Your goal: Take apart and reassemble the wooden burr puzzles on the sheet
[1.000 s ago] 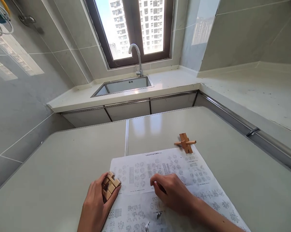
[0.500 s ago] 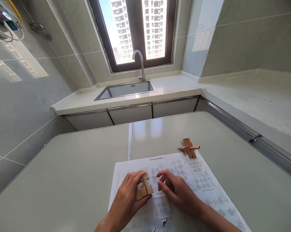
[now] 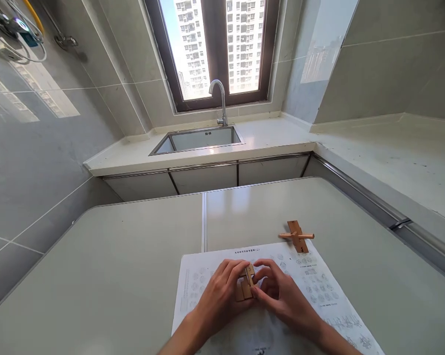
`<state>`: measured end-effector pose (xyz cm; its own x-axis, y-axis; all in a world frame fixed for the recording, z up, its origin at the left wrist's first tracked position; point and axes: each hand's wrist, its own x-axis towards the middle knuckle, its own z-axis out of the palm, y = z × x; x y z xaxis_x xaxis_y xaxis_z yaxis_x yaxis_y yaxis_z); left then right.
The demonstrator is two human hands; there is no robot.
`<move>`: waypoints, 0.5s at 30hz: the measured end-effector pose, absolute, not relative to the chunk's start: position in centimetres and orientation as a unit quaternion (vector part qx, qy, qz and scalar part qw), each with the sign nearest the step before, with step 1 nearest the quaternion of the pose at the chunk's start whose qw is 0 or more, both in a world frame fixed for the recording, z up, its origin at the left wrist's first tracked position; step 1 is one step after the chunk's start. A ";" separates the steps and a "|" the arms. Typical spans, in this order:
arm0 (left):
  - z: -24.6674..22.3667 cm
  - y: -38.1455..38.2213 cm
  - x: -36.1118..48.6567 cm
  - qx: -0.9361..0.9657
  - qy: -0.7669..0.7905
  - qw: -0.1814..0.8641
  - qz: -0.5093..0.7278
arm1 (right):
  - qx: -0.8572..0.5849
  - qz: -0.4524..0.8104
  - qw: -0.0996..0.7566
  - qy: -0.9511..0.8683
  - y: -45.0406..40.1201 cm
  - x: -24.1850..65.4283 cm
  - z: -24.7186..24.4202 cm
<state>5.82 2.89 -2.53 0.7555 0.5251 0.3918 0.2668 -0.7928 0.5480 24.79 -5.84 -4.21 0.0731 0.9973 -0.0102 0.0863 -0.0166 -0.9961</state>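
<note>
Over a printed paper sheet [image 3: 318,305], my left hand [image 3: 222,291] is closed on a small assembly of wooden blocks [image 3: 245,291]. Its fingers wrap round the left side and top of the blocks. My right hand [image 3: 281,293] touches the right side of the same assembly, thumb and fingers pinched against it. A wooden piece with a round rod through it [image 3: 296,236] lies by the sheet's upper right corner, away from both hands.
The sheet lies on a pale table [image 3: 96,276] with a seam down its middle. Beyond it stand a white counter [image 3: 133,157], a sink [image 3: 203,139] and a faucet [image 3: 223,101] below a window. Another counter [image 3: 410,148] runs along the right.
My right hand has closed onto the block assembly, which it was apart from before. My left hand has moved right with the blocks. The whole view has shifted slightly.
</note>
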 end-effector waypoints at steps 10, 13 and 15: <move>-3.9 3.0 5.2 0.901 0.259 0.263 0.227 | -0.556 0.482 0.483 -0.475 -5.7 24.7 -5.5; -3.8 3.1 4.8 0.897 0.281 0.254 0.229 | -0.563 0.468 0.481 -0.482 -5.7 24.7 -5.4; -3.4 3.2 4.5 0.892 0.304 0.238 0.235 | -0.570 0.463 0.469 -0.491 -5.6 24.7 -5.1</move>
